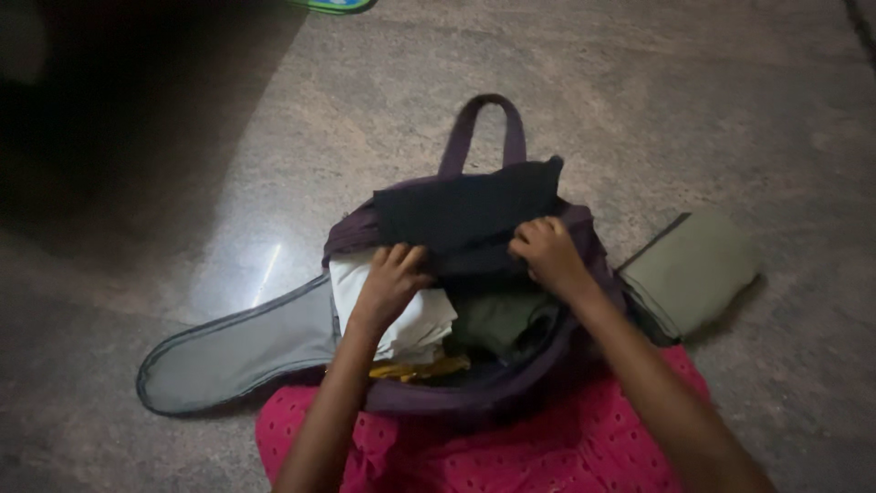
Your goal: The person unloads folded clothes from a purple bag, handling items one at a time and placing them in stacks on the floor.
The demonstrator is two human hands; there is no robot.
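Both hands on black cloth (465,212) over open bag (584,274).
Left hand (391,285) and right hand (547,254) grip its 6 o'clock edge, fingers closed, spreading it flat atop packed clothes.

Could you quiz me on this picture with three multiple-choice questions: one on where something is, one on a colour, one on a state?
1. Where does the folded olive cloth lie?
A. on the floor right of the bag
B. inside the bag
C. on the lap

2. What colour is the garment under both hands?
A. white
B. black
C. yellow

3. How is the bag?
A. zipped shut
B. open and holding clothes
C. open and bare

Answers:
1 A, it rests on the floor beside the bag.
2 B, the left hand and right hand press on a black garment.
3 B, its flap lies open with clothes inside.
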